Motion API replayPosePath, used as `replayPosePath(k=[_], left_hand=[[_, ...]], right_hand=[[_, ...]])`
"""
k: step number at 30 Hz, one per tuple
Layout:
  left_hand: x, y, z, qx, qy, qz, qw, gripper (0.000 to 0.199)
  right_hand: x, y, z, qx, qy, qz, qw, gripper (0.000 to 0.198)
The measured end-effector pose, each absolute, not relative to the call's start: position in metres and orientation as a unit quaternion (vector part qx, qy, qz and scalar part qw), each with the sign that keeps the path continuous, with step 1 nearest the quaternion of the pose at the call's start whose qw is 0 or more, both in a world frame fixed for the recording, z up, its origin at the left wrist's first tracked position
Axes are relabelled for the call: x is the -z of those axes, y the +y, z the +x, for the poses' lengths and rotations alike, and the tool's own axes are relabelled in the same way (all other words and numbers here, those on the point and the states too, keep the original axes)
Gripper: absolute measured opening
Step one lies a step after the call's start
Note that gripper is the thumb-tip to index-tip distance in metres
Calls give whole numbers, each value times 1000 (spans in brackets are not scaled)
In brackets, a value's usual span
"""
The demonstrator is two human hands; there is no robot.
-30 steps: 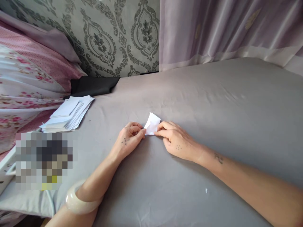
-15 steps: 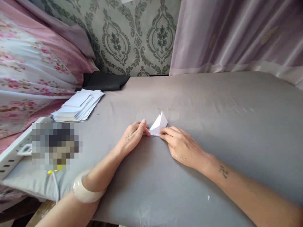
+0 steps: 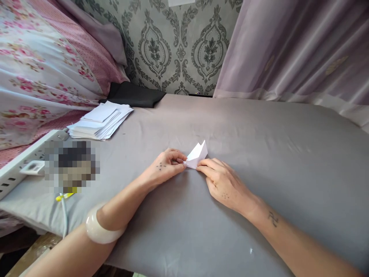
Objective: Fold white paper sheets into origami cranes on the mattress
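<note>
A small piece of folded white paper (image 3: 197, 154) stands just above the grey cloth surface, with two pointed tips sticking up. My left hand (image 3: 168, 165) pinches its left corner between thumb and fingers. On the other side, my right hand (image 3: 223, 181) grips the lower right edge, palm down. Part of the paper's lower edge is hidden behind the right fingertips. A pale bangle (image 3: 99, 227) circles my left forearm.
A stack of white paper sheets (image 3: 99, 121) lies at the left, before a folded black cloth (image 3: 135, 95). A white power strip (image 3: 31, 157) with a plug and cable runs along the left edge, beside a blurred patch. Curtains and a patterned wall stand behind.
My left thumb has come down from a raised position onto the paper's left corner. The folded paper has turned slightly, now showing two tips. The whole view has shifted a little.
</note>
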State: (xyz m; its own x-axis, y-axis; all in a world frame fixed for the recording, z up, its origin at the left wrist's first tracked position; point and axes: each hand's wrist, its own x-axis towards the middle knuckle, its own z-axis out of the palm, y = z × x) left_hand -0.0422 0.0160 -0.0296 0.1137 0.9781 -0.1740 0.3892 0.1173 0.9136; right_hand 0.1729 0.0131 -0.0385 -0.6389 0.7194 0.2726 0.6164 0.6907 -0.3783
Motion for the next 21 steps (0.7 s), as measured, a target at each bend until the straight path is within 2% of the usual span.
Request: replayPosePath(k=[5, 15, 21], left_hand=[[24, 18, -39, -299, 609, 568, 466, 27], [30, 19, -38, -261, 643, 643, 323, 25], [34, 21, -42, -257, 624, 662, 327, 24]], right_hand=[[38, 14, 172, -126, -895, -377, 204, 43], [37, 9, 170, -98, -898, -387, 186, 42], [38, 7, 169, -83, -900, -383, 188, 38]])
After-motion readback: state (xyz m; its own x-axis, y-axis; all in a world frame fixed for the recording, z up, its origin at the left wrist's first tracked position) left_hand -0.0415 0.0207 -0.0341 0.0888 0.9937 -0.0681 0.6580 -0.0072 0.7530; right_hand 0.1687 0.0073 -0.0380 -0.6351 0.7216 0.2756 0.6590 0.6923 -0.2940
